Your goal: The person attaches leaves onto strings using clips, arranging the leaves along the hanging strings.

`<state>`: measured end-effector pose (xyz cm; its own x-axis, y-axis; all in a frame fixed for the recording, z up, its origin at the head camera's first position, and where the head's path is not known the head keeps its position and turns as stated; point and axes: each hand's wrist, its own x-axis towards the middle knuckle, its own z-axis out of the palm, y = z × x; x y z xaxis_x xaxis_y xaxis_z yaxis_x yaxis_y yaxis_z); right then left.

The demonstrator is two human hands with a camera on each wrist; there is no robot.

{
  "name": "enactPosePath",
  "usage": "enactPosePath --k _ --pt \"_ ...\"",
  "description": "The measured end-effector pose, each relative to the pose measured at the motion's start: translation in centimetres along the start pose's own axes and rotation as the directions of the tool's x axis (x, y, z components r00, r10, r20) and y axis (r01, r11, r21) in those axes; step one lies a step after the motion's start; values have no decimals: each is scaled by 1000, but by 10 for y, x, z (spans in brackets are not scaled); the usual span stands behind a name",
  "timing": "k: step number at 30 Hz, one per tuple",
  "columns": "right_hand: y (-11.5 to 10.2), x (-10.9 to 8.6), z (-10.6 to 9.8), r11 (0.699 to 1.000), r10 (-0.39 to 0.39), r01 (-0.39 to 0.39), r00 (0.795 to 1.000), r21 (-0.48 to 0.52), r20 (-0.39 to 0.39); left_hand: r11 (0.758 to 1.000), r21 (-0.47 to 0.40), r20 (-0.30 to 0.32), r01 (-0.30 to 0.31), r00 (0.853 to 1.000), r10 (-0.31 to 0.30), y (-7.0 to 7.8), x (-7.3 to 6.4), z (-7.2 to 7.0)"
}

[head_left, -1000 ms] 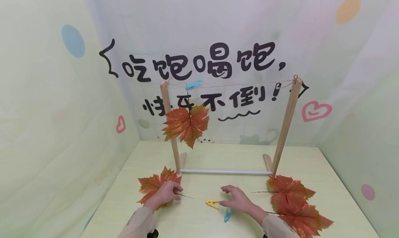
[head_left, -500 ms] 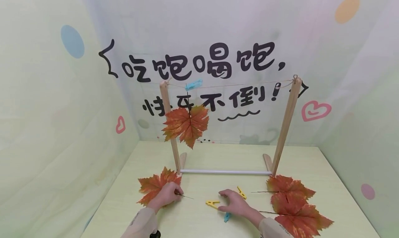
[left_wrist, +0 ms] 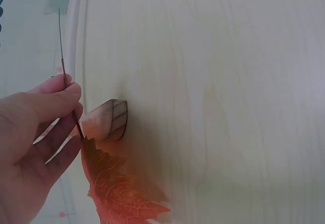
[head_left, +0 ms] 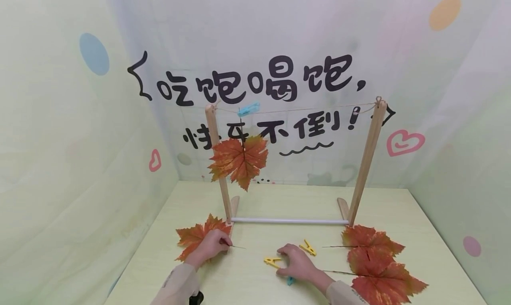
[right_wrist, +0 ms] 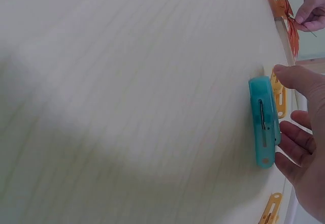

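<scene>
My left hand (head_left: 213, 244) pinches the thin dark stem of an orange-red artificial maple leaf (head_left: 192, 234) at the left of the table; the left wrist view shows the stem (left_wrist: 62, 56) between thumb and fingers. The right hand (head_left: 298, 263) hovers low, with thumb and fingers apart and nothing gripped. Its thumb is close to a yellow clothespin (head_left: 272, 262). Partly hidden under that hand is a blue clothespin (right_wrist: 262, 122), which lies beside the fingers in the right wrist view. Beyond them lies another yellow clothespin (head_left: 308, 248).
A wooden frame (head_left: 366, 163) with a white crossbar (head_left: 289, 220) stands behind the hands. From its string (head_left: 311, 109) another leaf (head_left: 239, 158) hangs by a light-blue clothespin (head_left: 249, 109). More leaves (head_left: 385, 280) lie at the right, stems pointing left.
The right hand has moved slightly left and down, uncovering the farther yellow clothespin and covering more of the blue one. The left hand, still pinching the stem, has shifted slightly and the stem tip has risen.
</scene>
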<state>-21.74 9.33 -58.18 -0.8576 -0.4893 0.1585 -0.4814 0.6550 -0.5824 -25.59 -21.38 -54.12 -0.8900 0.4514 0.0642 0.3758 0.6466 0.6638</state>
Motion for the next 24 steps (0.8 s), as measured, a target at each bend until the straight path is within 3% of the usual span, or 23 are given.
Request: enactPosePath --k 5,14,20,24 --pt "-3 1 3 1000 23 -24 1000 4 17 999 -34 26 4 1000 -3 -1 0 -6" --pt "-3 2 2 1000 16 -15 1000 -11 6 998 -13 -23 -57 998 57 -1 3 -14" --pt "-2 3 1 1000 -6 6 1000 -24 -8 1000 1 -25 -14 1000 14 5 7 -22" --pt "-2 2 0 1000 -14 14 1000 -25 -11 1000 -20 -32 -19 999 18 11 10 -29"
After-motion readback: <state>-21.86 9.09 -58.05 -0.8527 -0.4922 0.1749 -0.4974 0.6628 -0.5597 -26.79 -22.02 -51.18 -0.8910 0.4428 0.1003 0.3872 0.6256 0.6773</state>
